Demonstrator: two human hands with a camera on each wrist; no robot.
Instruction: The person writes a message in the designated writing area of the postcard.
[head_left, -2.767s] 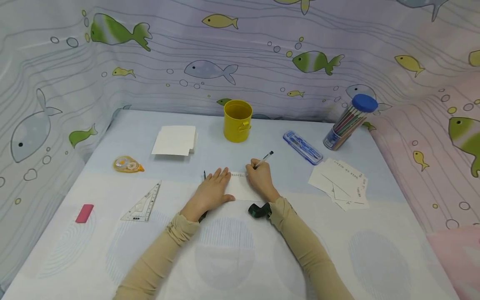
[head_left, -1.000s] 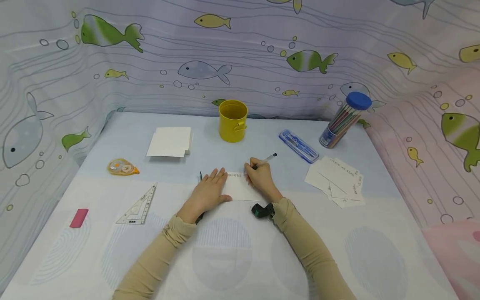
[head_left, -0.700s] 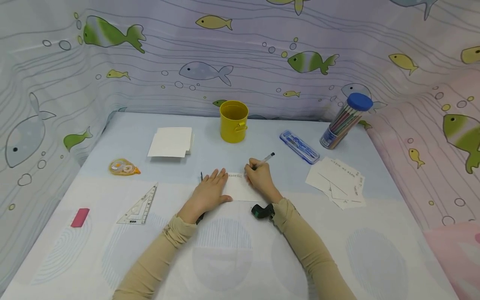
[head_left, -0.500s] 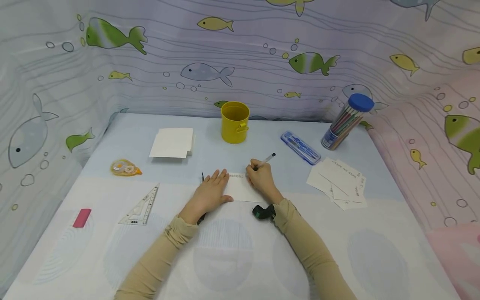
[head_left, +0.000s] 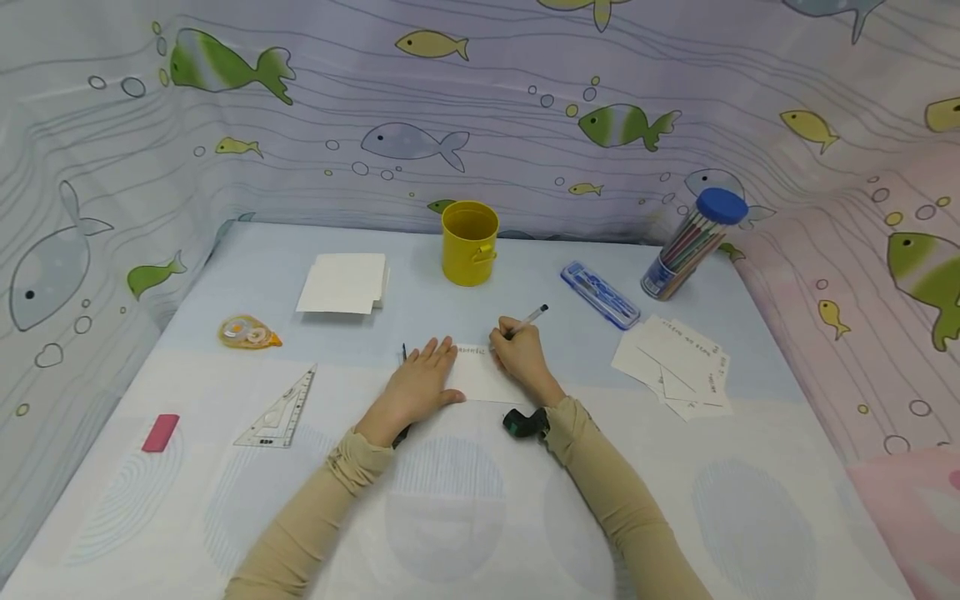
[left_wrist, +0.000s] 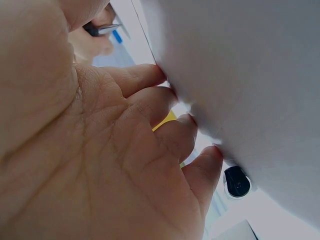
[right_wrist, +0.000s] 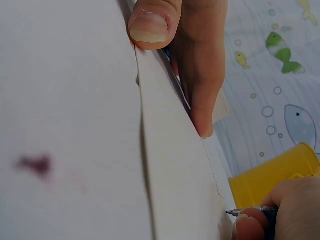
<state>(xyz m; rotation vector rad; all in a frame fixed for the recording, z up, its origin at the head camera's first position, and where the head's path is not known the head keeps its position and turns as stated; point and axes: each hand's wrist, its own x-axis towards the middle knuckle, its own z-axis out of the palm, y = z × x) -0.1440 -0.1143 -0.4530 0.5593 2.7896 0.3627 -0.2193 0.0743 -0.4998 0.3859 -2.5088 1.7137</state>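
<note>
little had moved: left hand (head_left: 420, 385) lay flat on card (head_left: 483, 382), right hand (head_left: 521, 357) pinching pen (head_left: 527, 320), first line still unfinished.

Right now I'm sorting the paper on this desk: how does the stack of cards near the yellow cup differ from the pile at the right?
The stack of cards left of the yellow cup is squared up; the pile of cards at the right is fanned out loosely. The stack's top looks blank; the pile's cards carry lines of writing. Both are white and lie flat on the table, away from both hands.
</note>
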